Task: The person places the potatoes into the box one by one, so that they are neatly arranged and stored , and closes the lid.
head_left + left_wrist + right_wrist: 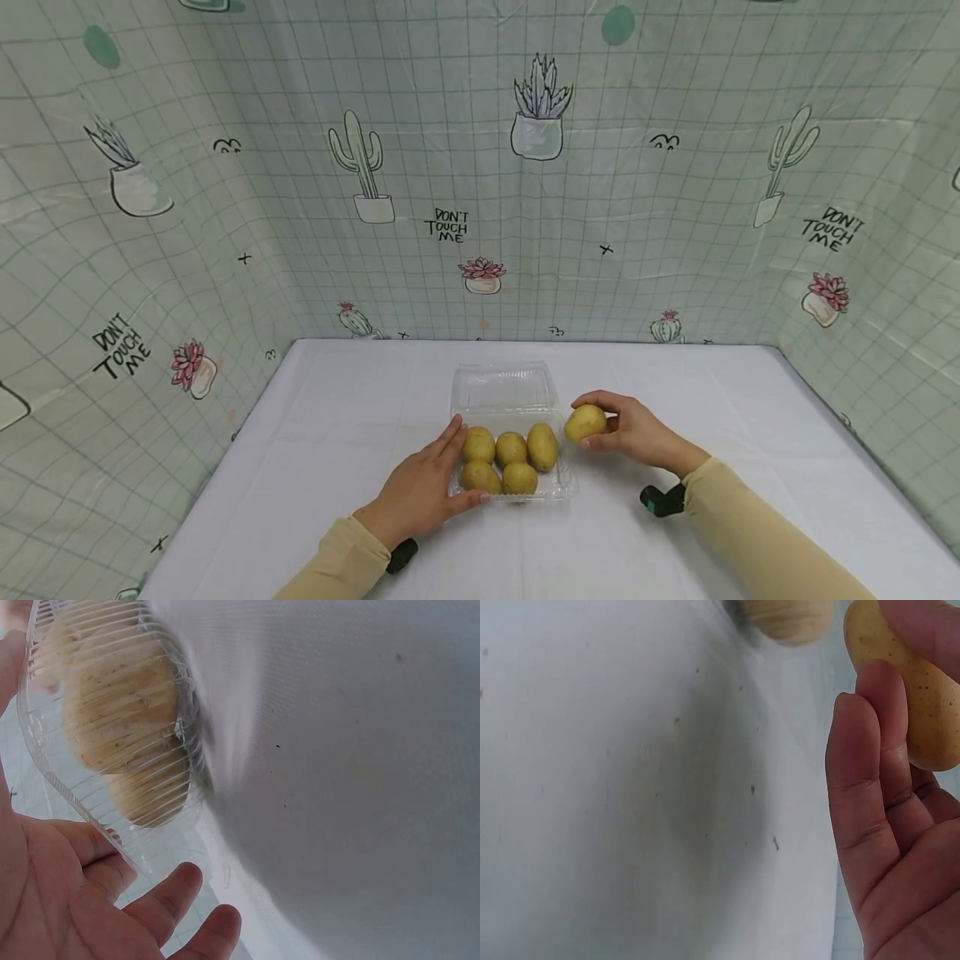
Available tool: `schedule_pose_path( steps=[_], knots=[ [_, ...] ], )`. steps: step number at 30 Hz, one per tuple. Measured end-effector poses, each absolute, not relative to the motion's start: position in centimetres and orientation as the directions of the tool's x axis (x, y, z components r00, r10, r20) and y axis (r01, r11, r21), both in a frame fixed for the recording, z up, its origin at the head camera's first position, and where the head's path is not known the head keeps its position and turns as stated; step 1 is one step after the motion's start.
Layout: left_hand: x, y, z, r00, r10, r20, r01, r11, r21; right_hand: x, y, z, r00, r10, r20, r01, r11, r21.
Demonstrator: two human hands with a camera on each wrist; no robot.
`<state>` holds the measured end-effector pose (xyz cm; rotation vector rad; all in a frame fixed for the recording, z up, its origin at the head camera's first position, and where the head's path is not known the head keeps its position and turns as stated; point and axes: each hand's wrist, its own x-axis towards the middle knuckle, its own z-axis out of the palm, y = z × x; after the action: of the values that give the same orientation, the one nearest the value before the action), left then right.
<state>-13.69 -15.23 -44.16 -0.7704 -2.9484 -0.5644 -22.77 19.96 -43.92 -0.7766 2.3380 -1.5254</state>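
A clear hinged plastic container lies on the table with its lid folded back. Inside are several yellow potatoes, three in the back row and two in front; one is this front-left potato. Against the container's left side rests my left hand, fingers extended along the edge and thumb at the front rim. Its fingers show beside the ribbed wall in the left wrist view. Just right of the container, my right hand pinches another potato between thumb and fingers, also visible in the right wrist view.
The table has a white cloth. A grid-patterned curtain with cactus drawings encloses the back and both sides. Dark wrist devices are strapped below both sleeves, one a black wrist camera under the right wrist.
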Motion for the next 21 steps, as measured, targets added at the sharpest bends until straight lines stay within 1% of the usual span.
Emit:
schedule_pose_path(
  steps=[15, 21],
  knots=[
    [-13.7, -15.2, -44.3, -0.874, 0.465, 0.141, 0.485, 0.812, 0.324, -21.8, 18.0, -42.9, -0.769, -0.628, 0.12, -0.358, 0.268, -0.895],
    [-13.7, -15.3, -44.2, -0.874, 0.466, 0.136, 0.484, 0.81, 0.332, -21.4, 17.4, -42.9, -0.747, -0.659, 0.086, -0.333, 0.26, -0.906]
  ],
)
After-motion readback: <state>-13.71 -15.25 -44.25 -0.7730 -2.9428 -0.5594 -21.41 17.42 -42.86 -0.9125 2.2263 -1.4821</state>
